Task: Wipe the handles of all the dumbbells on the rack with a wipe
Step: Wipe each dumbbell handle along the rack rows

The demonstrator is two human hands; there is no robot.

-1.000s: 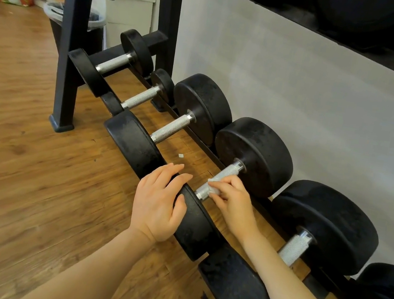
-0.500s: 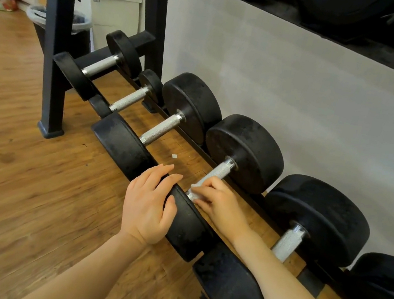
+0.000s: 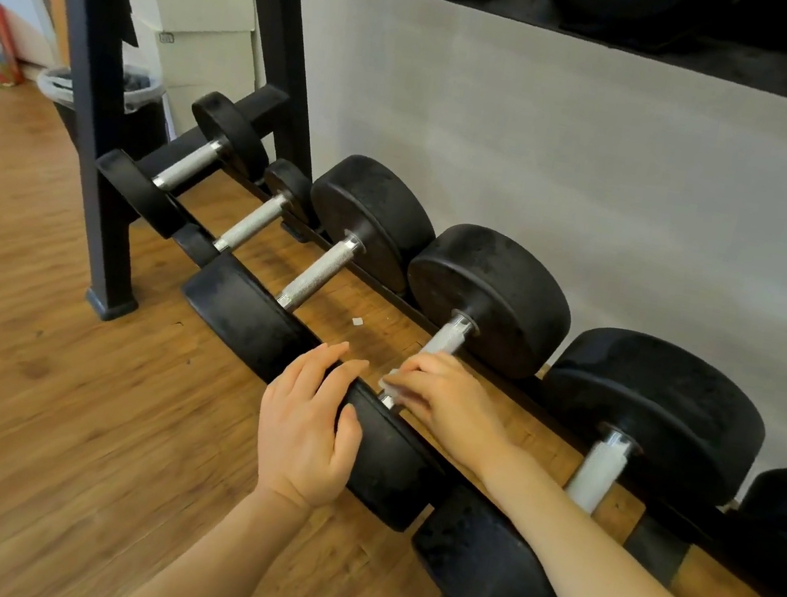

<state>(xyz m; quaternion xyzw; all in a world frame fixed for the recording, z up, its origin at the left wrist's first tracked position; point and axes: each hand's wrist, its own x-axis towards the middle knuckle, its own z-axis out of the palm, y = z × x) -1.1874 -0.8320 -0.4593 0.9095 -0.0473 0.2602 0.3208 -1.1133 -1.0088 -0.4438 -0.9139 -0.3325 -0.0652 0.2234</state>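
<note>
Several black dumbbells with knurled silver handles lie in a row on the low black rack (image 3: 101, 103). My right hand (image 3: 447, 401) is curled round the near end of the fourth dumbbell's handle (image 3: 450, 336), with a bit of white wipe (image 3: 390, 385) showing under its fingers. My left hand (image 3: 308, 419) rests flat, fingers straight, on that dumbbell's near head (image 3: 386, 453). Left of it lie the bare handles of the third dumbbell (image 3: 314, 274) and the second (image 3: 252, 225). To the right, a fifth dumbbell's handle (image 3: 599, 471) looks pale.
An upper shelf (image 3: 583, 22) with more weights hangs overhead. The rack's black post stands on the wooden floor (image 3: 10, 338) at left. A lined bin (image 3: 139, 94) and white boxes (image 3: 198, 20) sit behind it. A white scrap (image 3: 356, 321) lies under the handles.
My view has shifted a little to the right along the rack. My right hand has slid slightly toward the near end of the handle. My left hand stays on the dumbbell head.
</note>
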